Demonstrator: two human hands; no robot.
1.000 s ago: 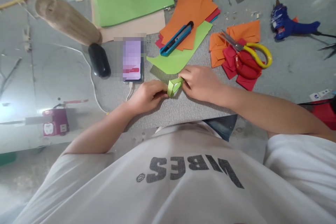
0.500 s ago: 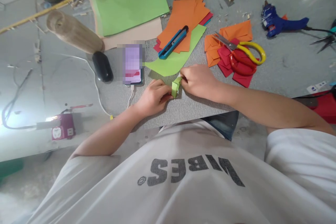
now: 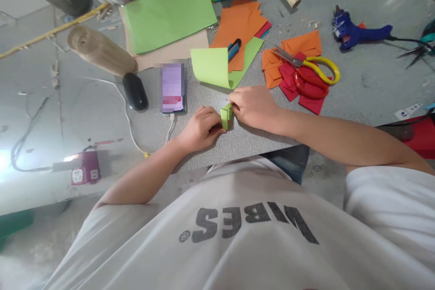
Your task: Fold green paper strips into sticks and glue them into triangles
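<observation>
Where the folded paper (image 3: 225,117) sits: between the two hands, near the close edge of the tabletop (image 3: 244,142), in front of the white shirt (image 3: 238,206).
Paper's long axis: seems to run from near left to far right; fingers cover parts of it, so its full length cannot be told.
Left hand (image 3: 203,129): pinching the paper's near left side, thumb below and fingers curled.
Right hand (image 3: 253,106): pinching its far right end between bunched fingertips.
Nearer hand: neither, as both touch the paper.
Far side: a curled green sheet (image 3: 210,68) rises just beyond the hands, partly hiding the cutter (image 3: 234,48) on orange sheets (image 3: 234,25).
Right side: scissors (image 3: 317,69) lie across red folded pieces (image 3: 288,73), near the right hand; the glue gun (image 3: 360,31) is farther off.
Left side: a phone (image 3: 172,88) with a white cable (image 3: 169,130) lies near the left hand, a black case (image 3: 135,91) left of it.
</observation>
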